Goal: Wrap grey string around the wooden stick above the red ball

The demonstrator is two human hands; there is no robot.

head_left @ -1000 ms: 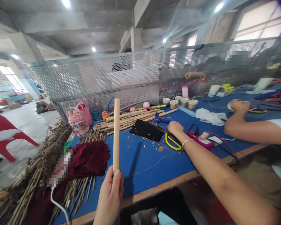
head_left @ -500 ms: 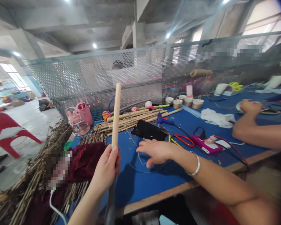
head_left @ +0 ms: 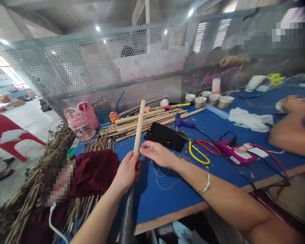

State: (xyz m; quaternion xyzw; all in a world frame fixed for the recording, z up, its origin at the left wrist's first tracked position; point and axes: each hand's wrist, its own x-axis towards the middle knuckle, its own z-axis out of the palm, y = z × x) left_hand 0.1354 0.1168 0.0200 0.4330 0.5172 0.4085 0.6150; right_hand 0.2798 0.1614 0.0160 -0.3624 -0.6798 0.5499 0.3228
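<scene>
My left hand (head_left: 128, 171) is wrapped around a pale wooden stick (head_left: 140, 125), which points up and leans slightly right. Below the fist a grey, plastic-looking length (head_left: 127, 213) continues down past the table edge. My right hand (head_left: 156, 154) is beside the stick, just right of the left fist, its fingers curled towards the thumb. Whatever sits between those fingertips is too small to make out. A thin cord (head_left: 165, 188) loops on the blue table below the right hand. Scissors with red and yellow handles (head_left: 199, 159) lie right of it, near a black cloth (head_left: 165, 135).
Behind are a bundle of wooden sticks (head_left: 152, 122), a blue glue gun (head_left: 184, 122) and several paper cups (head_left: 213, 99). A magenta power strip (head_left: 236, 154) and white gloves (head_left: 250, 120) lie right, near another person's arm (head_left: 292, 132). Dark red cloth (head_left: 96, 173) and dry twigs are left.
My right hand has moved left to the stick and its fingers have curled in. The stick leans further right in my left hand. The camera view has tilted down.
</scene>
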